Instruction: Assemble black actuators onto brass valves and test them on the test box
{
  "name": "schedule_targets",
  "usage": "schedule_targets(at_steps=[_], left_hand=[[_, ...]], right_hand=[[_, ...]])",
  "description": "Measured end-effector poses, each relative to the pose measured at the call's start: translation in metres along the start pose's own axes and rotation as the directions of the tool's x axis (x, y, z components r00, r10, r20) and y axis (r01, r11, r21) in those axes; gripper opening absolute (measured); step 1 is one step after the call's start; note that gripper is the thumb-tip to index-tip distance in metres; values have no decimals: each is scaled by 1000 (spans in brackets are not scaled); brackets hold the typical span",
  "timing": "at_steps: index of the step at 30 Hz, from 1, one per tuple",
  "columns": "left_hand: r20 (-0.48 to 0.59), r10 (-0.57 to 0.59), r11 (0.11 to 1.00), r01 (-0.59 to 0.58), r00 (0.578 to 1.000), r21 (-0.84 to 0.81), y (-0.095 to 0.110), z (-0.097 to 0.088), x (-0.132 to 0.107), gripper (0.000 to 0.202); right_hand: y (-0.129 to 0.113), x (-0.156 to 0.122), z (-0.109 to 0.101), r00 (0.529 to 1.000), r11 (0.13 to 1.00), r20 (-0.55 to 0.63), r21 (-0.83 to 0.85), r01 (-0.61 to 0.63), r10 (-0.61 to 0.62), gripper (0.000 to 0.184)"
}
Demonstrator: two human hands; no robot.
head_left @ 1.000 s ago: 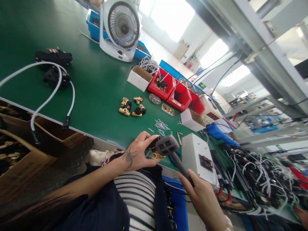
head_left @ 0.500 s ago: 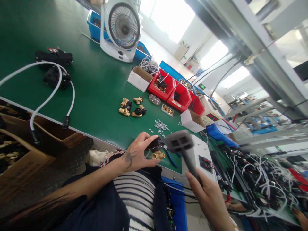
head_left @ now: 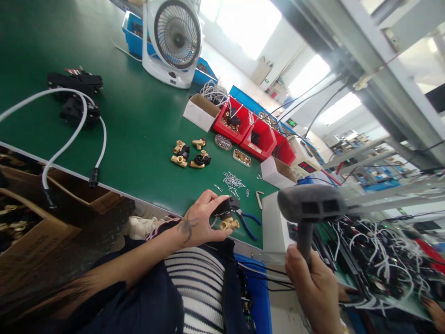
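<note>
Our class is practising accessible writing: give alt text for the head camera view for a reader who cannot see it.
At a green workbench, the left hand holds a brass fitting with a black part, while the right hand grips a grey mallet-like tool upright. Blue-handled pliers, loose brass parts, red bins and a fan sit beyond.

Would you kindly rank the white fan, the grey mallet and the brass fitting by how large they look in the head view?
1. white fan
2. grey mallet: blurred and nearer the camera, so its true size is unsure
3. brass fitting
</note>
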State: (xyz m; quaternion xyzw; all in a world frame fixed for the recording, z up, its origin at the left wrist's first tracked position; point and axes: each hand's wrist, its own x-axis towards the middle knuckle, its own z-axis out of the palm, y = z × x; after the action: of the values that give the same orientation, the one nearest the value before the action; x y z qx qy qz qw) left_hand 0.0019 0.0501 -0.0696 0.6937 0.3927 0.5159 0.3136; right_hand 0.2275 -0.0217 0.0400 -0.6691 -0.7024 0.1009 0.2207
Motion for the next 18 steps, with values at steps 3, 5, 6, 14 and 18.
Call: schedule_targets(at_steps=[3, 5, 6, 14, 18], left_hand=[[-1, 0, 1000, 0, 1000, -8, 0, 0, 0, 68], [-1, -4, 1000, 4, 1000, -10, 0, 1, 0, 68], [-1, -7, 1000, 7, 1000, -10, 0, 1, -1, 68], [0, -6, 1000, 6, 1000, -15, 0, 1, -2, 68], [8, 1, 1000, -1, 1000, -13, 1, 1, -2, 69]], right_hand=[[1, 1, 3, 980, 995, 197, -86, 46, -28, 55], [0, 2, 2, 974, 993, 222, -106, 61, -37, 56], [-1, 3, 0, 983, 994, 178, -94, 54, -36, 55], [-4, 3, 4, 970, 997, 244, -63, 37, -20, 52], [-2, 3, -2, 995, 996, 86, -71, 54, -47, 51]])
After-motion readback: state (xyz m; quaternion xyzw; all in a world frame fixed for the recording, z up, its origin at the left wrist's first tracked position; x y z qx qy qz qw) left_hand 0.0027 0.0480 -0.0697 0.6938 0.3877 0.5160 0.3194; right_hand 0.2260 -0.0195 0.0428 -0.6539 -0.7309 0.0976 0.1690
